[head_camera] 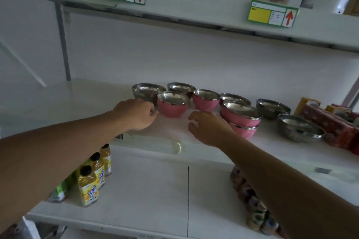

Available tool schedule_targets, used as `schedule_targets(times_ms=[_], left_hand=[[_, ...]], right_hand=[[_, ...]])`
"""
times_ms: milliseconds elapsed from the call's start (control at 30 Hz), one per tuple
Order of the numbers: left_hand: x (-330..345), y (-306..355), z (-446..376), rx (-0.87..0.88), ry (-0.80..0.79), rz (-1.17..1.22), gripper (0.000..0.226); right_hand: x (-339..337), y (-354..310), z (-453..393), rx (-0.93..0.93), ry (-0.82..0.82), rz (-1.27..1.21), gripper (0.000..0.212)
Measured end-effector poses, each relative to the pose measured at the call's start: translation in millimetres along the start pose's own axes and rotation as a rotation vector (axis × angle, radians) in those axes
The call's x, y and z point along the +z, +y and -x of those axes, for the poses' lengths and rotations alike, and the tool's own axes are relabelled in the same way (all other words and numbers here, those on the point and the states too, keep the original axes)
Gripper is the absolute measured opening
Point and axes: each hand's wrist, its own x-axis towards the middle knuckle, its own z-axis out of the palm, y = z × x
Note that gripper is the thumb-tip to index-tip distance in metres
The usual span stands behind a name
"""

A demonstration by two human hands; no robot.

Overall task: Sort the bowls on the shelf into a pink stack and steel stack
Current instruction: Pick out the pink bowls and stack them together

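White shelf (97,103) carrying the bowls. Toward the back edge, left to right, stood a steel bowl (147,91), a second steel bowl (181,88), a pink bowl (206,100) and a partly hidden bowl (235,99) whose colour could not be told. Nearer the front edge stood a single pink bowl with a steel interior (172,104) and, to its right, a pink stack of two nested bowls (240,118), the upper one tilted. Two further steel bowls (273,107) (300,128) stood apart toward the right end, just beside red packages (330,122).

The left hand (136,114) lay on the shelf with its fingers (153,112) curled loosely, touching or almost touching the left side of the single pink bowl and grasping nothing. The right hand (209,128) hovered between that bowl and the pink stack, its fingers (194,117) spread and released. Yellow drink bottles (88,186) stood on the lower shelf (145,190).
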Motion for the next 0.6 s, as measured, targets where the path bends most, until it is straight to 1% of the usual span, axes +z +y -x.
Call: schedule_targets(times_ms=[200, 400, 533, 600], left_hand=[[9, -4, -21, 0.029, 0.000, -0.071, 0.045], [16, -2, -37, 0.043, -0.002, -0.012, 0.050], [17, 4, -45, -0.017, 0.023, 0.013, 0.063], [15, 9, -48, -0.090, 0.030, 0.038, 0.079]], right_hand=[[3, 19, -12, 0.056, -0.014, 0.067, 0.041], [5, 54, -24, 0.098, -0.017, 0.107, 0.035], [5, 77, -34, 0.129, -0.006, 0.114, 0.029], [5, 88, -38, 0.147, -0.016, 0.117, 0.030]])
